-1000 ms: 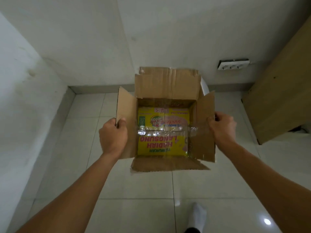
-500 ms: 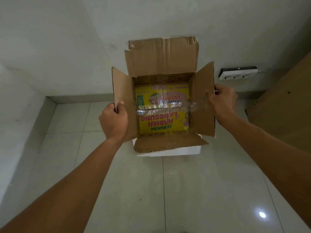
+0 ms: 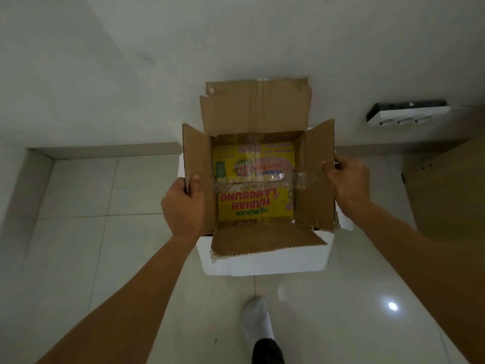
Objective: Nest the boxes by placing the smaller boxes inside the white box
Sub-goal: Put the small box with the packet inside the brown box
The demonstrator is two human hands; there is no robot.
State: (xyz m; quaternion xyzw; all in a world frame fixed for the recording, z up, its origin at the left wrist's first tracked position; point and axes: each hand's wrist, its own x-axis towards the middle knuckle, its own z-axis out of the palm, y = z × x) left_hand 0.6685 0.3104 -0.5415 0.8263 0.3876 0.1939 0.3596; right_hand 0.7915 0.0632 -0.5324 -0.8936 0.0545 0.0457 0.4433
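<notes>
Two hands working: your left hand and right hand are each gripping a side flap of the cardboard box, fingers closed; it is sitting partly inside the white box, the yellow box lying within; be lowering evenly

White walls, glossy pale floor tiles, grey skirting, wall socket strip, wooden panel seen at right.

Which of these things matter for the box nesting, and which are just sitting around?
Part of the job:
- cardboard box, gripped by left hand and right hand
- yellow printed box inside it
- white box underneath

Just there:
- power strip
- wooden panel
</notes>
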